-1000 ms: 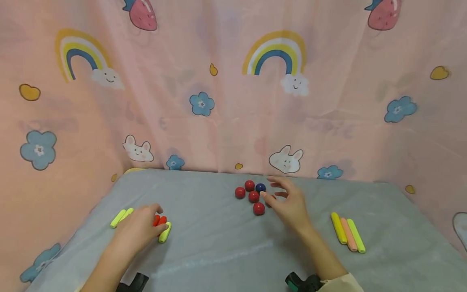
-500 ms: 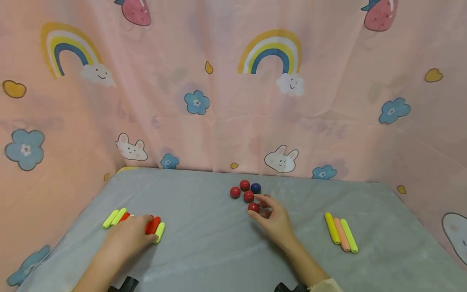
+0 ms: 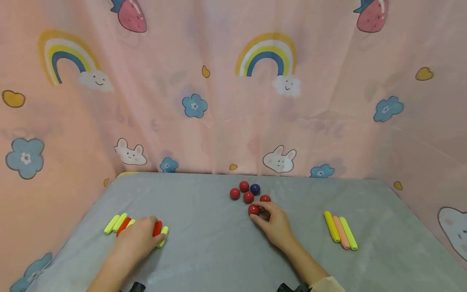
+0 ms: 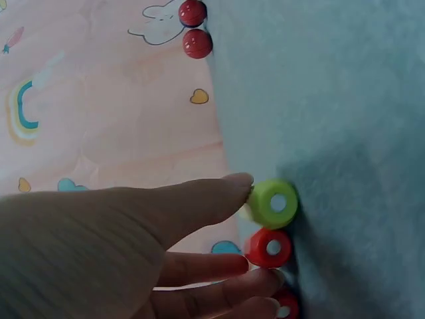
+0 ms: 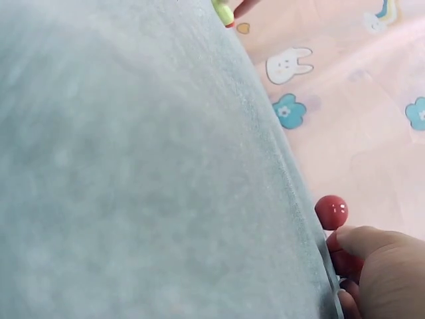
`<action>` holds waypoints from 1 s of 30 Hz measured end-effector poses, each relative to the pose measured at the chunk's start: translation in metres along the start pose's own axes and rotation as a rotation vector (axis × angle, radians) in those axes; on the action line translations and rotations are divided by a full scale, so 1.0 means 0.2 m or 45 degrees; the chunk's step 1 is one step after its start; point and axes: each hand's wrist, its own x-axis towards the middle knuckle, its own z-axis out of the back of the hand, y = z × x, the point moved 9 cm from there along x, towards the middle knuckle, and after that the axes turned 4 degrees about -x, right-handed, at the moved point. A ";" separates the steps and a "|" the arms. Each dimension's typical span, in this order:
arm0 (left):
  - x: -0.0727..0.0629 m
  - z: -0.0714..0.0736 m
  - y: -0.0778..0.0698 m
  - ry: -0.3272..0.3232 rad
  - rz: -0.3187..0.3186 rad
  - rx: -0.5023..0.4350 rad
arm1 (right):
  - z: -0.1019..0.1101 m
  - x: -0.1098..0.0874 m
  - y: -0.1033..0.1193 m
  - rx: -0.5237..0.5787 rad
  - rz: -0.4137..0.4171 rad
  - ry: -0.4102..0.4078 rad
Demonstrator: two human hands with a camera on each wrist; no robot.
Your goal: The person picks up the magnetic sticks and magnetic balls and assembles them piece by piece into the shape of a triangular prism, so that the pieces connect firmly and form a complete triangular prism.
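At the left of the grey cloth, my left hand (image 3: pixel 136 241) is over a row of short sticks. Its thumb touches a lime stick (image 4: pixel 275 203), with fairly straight fingers against a red stick (image 4: pixel 273 247) beside it. My right hand (image 3: pixel 275 227) is at the middle, thumb and fingers curled round a red ball (image 5: pixel 346 262) partly hidden by the thumb. Just beyond its fingertips lies another red ball (image 3: pixel 253 209), close to the held one. Several more red balls, including one nearby (image 3: pixel 248 197), and a dark blue ball (image 3: pixel 255 189) lie behind.
Right of the right hand lie a yellow stick (image 3: pixel 331 227), a peach stick (image 3: pixel 341 232) and a lime stick (image 3: pixel 348 233) side by side. A pink patterned curtain (image 3: pixel 219 134) hangs behind the cloth-covered table (image 3: pixel 204 259).
My right hand has come nearer and left from beside the blue ball to the front red balls. My left hand stays over its sticks; the lime end stick now stands slightly apart from the red.
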 end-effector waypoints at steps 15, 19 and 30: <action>-0.06 -0.12 -0.13 -0.034 -0.188 -0.057 | 0.02 0.00 -0.03 -0.058 -0.036 0.097; -0.08 -0.15 -0.12 -0.012 -0.163 -0.056 | 0.00 -0.03 -0.02 -0.072 -0.020 0.137; -0.04 -0.09 -0.18 -0.054 -0.299 0.056 | 0.01 -0.03 0.00 -0.129 0.043 0.075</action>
